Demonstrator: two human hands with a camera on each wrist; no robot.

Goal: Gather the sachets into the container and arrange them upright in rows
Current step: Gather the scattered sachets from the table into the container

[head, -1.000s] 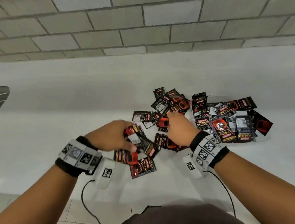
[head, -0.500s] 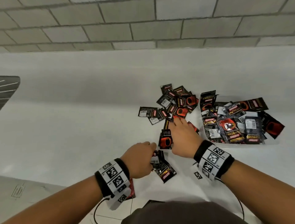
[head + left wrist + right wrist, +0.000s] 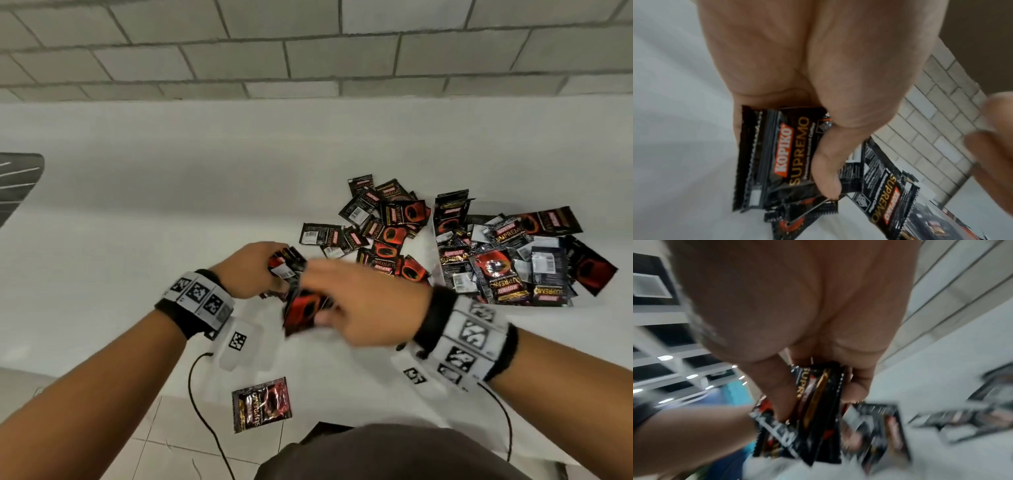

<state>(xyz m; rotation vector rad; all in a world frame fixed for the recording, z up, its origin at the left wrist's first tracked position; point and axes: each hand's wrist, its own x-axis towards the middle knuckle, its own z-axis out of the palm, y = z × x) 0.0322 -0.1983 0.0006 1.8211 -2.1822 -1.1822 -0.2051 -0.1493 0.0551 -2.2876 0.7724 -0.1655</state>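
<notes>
**Sachet sorting: both hands full, box still a heap**

White worktop [image 3: 137,240] against a grey block wall [image 3: 308,51], nothing fancy.

The sachets are in three places right now. A small fanned bunch [image 3: 777,155] is pinched in the left hand [image 3: 251,270], thumb pressed across the faces. The right hand [image 3: 363,308] has its fingers curled round a couple more [image 3: 818,402], held edge-on; it's blurred, so I can't count them. The two hands sit just beside each other, bunches nearly meeting. Beyond them a loose pile [image 3: 383,222] lies flat on the worktop, and right of that the container [image 3: 435,270], clear-walled as far as I can tell, is stuffed with a jumble [image 3: 513,260] lying every which way, none upright. One stray sachet [image 3: 262,404] sits alone near the front edge.

Handling-wise, my guess: light, thin, crinkly foil packs, glossy so they slide over each other. Pinching flat across the faces near a crimped end seems the way to go, and squaring a bunch before standing it up.

Print reads "KOPIKO" in a red box and "SUPREMO" in gold on black, with a red cup picture; the backs show barcodes. Smaller text is too blurry.
</notes>
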